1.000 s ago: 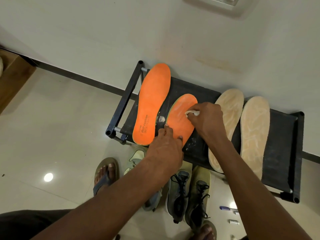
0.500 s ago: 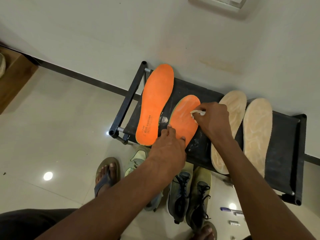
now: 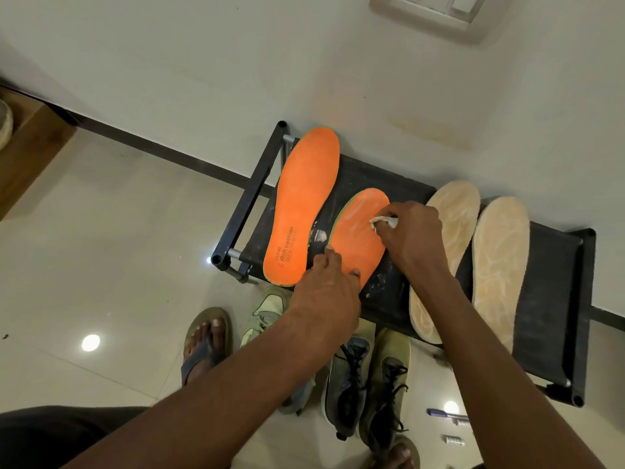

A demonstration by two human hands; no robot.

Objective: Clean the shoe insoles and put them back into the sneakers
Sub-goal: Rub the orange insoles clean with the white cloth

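Two orange insoles lie on a black rack (image 3: pixel 548 299): a printed one (image 3: pixel 306 204) at the left and a second one (image 3: pixel 360 235) beside it. My left hand (image 3: pixel 326 296) presses the heel end of the second insole with its fingertips. My right hand (image 3: pixel 411 236) pinches a small white wipe (image 3: pixel 384 222) against that insole's upper part. Two beige insoles (image 3: pixel 453 231) (image 3: pixel 499 265) lie further right on the rack. A dark and yellow-green pair of sneakers (image 3: pixel 367 380) stands on the floor below the rack, and a pale green sneaker (image 3: pixel 267 313) shows to their left.
The rack stands against a white wall with a switch plate (image 3: pixel 426 11) above. My sandalled foot (image 3: pixel 206 340) is on the tiled floor at the left. A pen (image 3: pixel 446 414) and a small tube (image 3: pixel 453 440) lie on the floor at the right. White residue marks the rack top near the insole.
My right hand has drawn the wipe a little down and inward across the second orange insole. The left hand has stayed on the heel end. The view has shifted slightly.
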